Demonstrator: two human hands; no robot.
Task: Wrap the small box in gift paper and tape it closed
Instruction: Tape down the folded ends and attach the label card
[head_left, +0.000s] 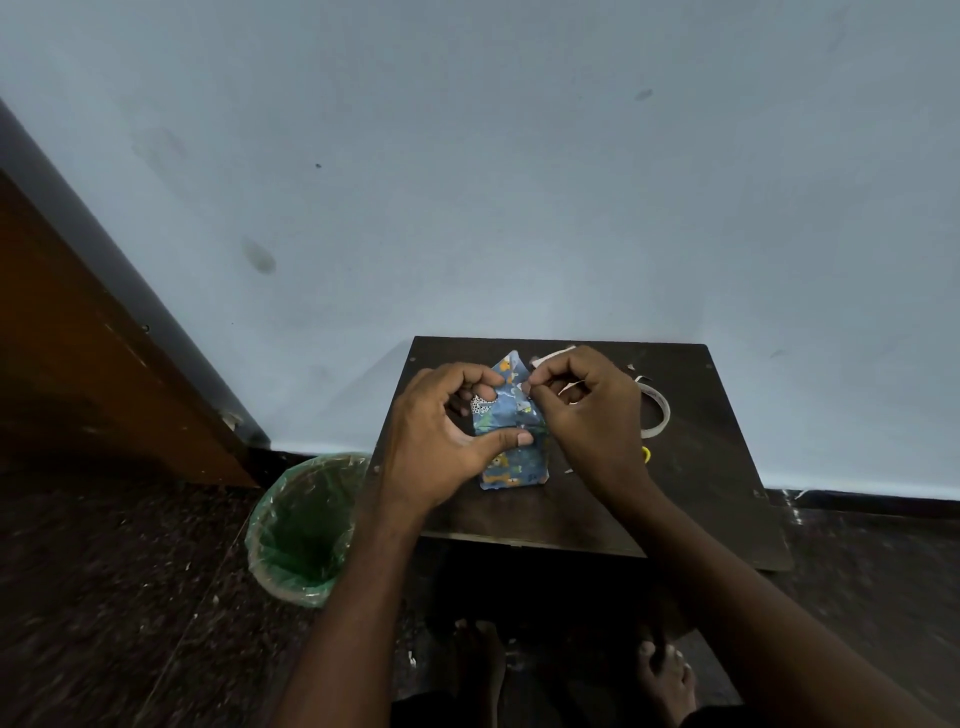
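Small box (511, 447), in blue printed gift paper (508, 371), mid-table (717, 467); left hand (441, 441) grips it, thumb pressing seam; right hand (587, 410) pinches raised flap; risk: flap tears or springs open if thumb lifts before taping.

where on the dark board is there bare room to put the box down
Free: the near strip of the dark wooden board, and its right part beyond the white tape roll. Crowded: the far middle, where both hands fold the blue patterned gift paper.

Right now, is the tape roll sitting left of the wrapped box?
No, the tape roll lies on the table right of the wrapped box, behind the right hand.
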